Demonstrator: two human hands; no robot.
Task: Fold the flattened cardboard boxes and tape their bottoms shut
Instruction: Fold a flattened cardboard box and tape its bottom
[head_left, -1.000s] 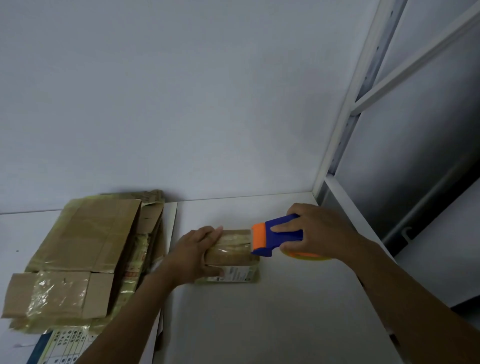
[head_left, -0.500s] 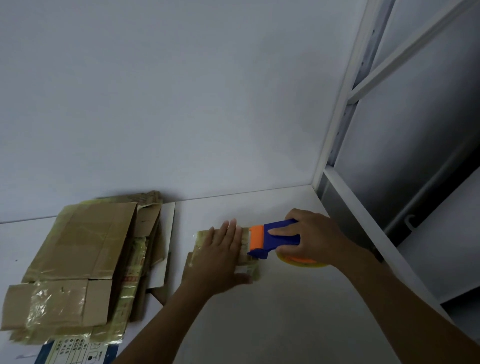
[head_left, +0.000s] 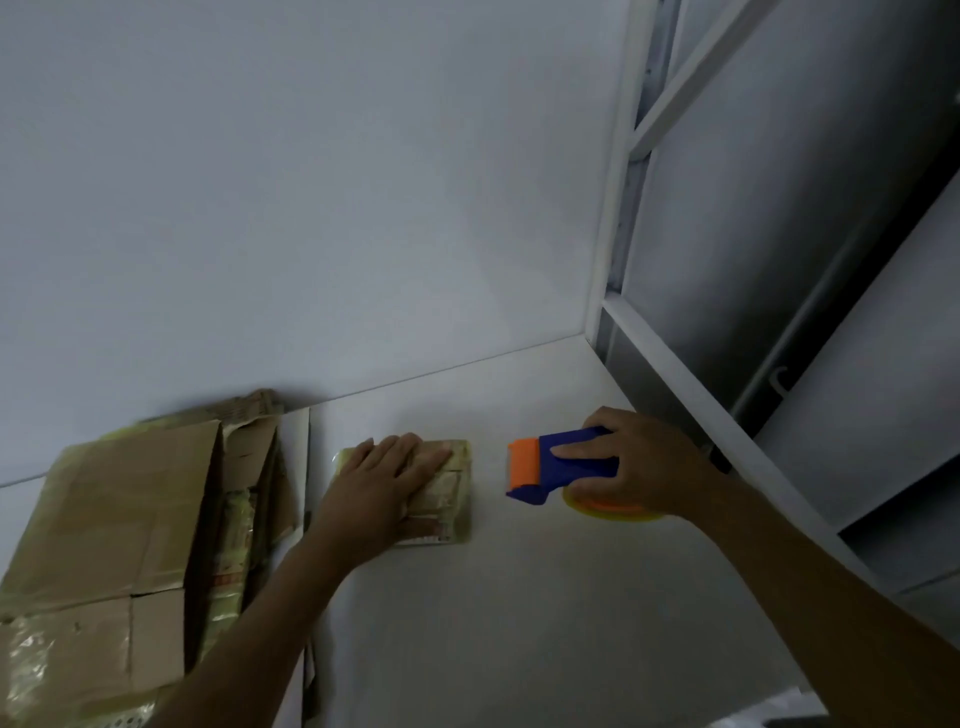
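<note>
A small cardboard box (head_left: 447, 493) with glossy tape on top lies on the white table (head_left: 519, 623) near the back wall. My left hand (head_left: 382, 480) presses flat on it with straight fingers. To the right, my right hand (head_left: 636, 462) grips a blue and orange tape dispenser (head_left: 558, 467) holding a yellowish tape roll (head_left: 613, 512). The dispenser is off the box, a short gap to its right.
A stack of flattened, tape-covered cardboard boxes (head_left: 114, 530) lies at the left of the table. A white wall stands behind. A white metal shelf frame (head_left: 691, 410) borders the table on the right.
My right hand has pulled the tape dispenser away from the box to the right. My left hand went from holding the box's side to pressing flat on its top.
</note>
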